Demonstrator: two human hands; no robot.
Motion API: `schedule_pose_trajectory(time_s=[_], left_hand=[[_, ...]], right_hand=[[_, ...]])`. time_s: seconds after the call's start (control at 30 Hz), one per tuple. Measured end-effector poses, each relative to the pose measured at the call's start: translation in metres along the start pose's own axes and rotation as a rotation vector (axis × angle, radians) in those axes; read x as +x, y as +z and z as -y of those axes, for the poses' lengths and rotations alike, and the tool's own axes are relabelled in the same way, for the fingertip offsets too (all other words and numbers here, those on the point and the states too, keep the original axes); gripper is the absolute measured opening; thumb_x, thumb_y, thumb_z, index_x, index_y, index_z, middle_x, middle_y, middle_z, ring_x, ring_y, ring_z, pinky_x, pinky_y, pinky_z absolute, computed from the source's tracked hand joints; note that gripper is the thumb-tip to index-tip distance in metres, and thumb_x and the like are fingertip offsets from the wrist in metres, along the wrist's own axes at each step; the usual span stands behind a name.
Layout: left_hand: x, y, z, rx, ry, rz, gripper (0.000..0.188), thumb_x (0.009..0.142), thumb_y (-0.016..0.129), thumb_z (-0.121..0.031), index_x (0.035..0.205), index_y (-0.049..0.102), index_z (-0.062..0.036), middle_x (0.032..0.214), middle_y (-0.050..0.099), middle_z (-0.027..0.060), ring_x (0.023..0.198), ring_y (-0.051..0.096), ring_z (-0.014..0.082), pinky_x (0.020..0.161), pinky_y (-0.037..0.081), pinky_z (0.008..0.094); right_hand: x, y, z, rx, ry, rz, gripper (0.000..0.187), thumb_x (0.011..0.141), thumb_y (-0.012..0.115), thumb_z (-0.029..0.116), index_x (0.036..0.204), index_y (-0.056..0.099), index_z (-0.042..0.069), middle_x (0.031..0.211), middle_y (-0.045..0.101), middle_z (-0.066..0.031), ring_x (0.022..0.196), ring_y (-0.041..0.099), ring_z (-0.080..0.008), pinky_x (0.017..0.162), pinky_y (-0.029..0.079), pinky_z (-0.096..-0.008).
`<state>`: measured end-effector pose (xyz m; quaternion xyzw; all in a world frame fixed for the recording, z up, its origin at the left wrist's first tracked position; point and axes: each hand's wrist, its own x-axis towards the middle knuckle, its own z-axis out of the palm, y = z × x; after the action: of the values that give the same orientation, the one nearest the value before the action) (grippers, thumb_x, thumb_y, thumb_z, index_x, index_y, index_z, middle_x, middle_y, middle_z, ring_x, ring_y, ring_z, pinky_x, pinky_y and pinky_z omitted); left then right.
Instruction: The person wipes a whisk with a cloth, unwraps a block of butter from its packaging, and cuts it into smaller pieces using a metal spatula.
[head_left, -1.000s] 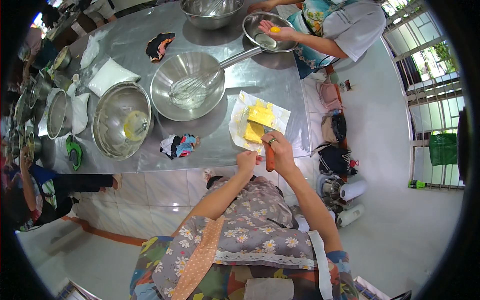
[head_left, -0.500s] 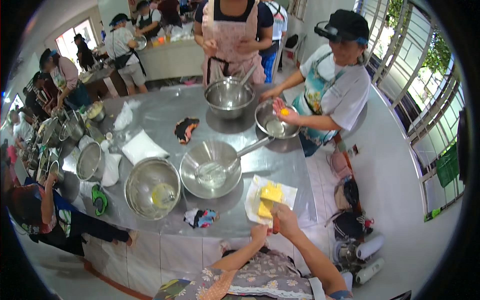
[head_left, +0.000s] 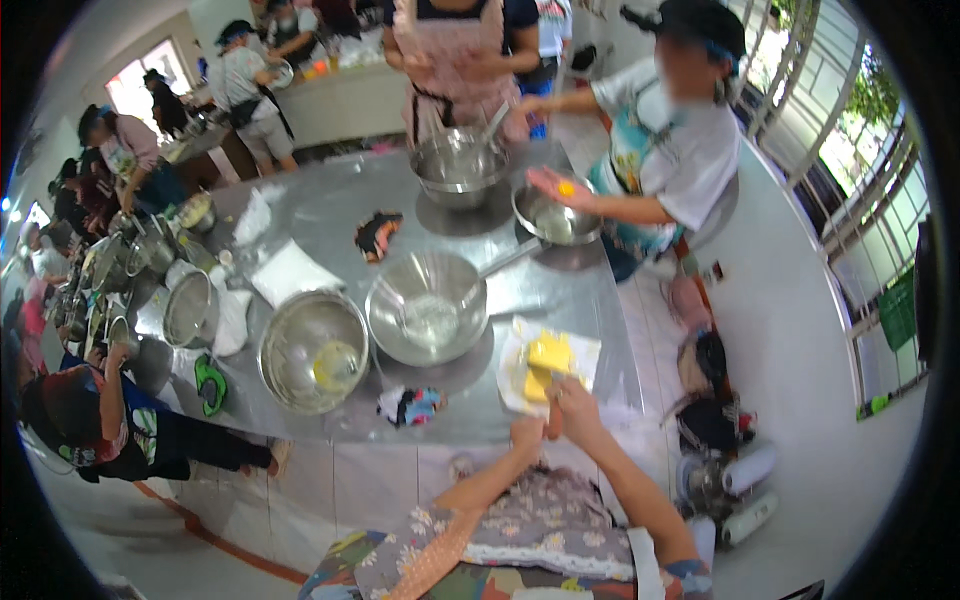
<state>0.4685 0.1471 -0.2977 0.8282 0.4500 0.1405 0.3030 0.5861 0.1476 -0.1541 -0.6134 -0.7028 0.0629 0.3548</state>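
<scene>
A yellow block of butter [head_left: 550, 352], cut into at least two pieces, lies on a white paper wrapper [head_left: 515, 383] at the table's near right. My right hand [head_left: 576, 408] is closed around a tool with an orange-brown handle [head_left: 554, 421], close to its metal part. That metal part reaches the butter's near side; whether it is a knife or a spatula I cannot tell. My left hand [head_left: 527, 433] is closed beside the handle, just off the table's front edge, and what its fingers grip is hidden.
Left of the butter stand a metal bowl with a whisk [head_left: 428, 320] and a bowl with yellow residue [head_left: 300, 385]. A patterned cloth [head_left: 410, 406] lies near the front edge. Across the table, a co-worker's hand [head_left: 560, 190] holds an egg yolk over a metal pan [head_left: 556, 222].
My view has shifted a little. Both my hands stay at the butter with the handled tool. The co-worker's other hand has left the pan and stretches toward the far bowl.
</scene>
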Motion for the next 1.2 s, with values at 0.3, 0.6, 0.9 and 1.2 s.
schedule_pose_trajectory(time_s=[0.3,0.6,0.9,1.2], left_hand=[[0.008,-0.021,-0.030,-1.239,-0.828,0.000,0.017,0.076,0.053,-0.010,0.065,0.057,0.0026,0.061,0.061,0.0105,0.046,0.054,0.0136,0.042,0.042,0.0261],[0.010,-0.018,-0.028,-1.229,-0.851,0.050,0.011,0.076,0.052,-0.011,0.071,0.057,-0.0030,0.066,0.063,0.0072,0.046,0.049,0.0065,0.037,0.032,0.0193],[0.007,-0.015,-0.019,-1.212,-0.847,0.053,0.013,0.075,0.052,-0.007,0.068,0.058,0.0035,0.064,0.063,0.0121,0.047,0.054,0.0136,0.044,0.043,0.0255],[0.009,-0.014,-0.020,-1.216,-0.846,0.103,0.016,0.077,0.051,-0.012,0.069,0.059,0.0001,0.068,0.064,0.0098,0.046,0.052,0.0108,0.038,0.036,0.0238]], right_hand=[[0.001,-0.003,-0.006,0.066,0.100,0.037,0.022,0.064,0.062,0.001,0.084,0.056,0.006,0.085,0.055,-0.0099,0.081,0.055,-0.0295,0.063,0.046,-0.0356],[0.063,-0.014,-0.060,0.278,0.235,0.108,0.005,0.068,0.059,0.001,0.067,0.055,0.000,0.075,0.062,-0.0113,0.060,0.057,-0.0283,0.056,0.046,-0.0331],[0.085,-0.026,-0.059,0.175,0.335,0.298,0.008,0.068,0.063,0.005,0.065,0.058,-0.001,0.071,0.062,-0.0105,0.056,0.056,-0.0211,0.054,0.045,-0.0307],[0.069,-0.036,-0.064,0.410,0.301,0.198,0.013,0.069,0.066,0.000,0.062,0.056,-0.001,0.075,0.062,-0.0070,0.064,0.058,-0.0140,0.055,0.046,-0.0249]])
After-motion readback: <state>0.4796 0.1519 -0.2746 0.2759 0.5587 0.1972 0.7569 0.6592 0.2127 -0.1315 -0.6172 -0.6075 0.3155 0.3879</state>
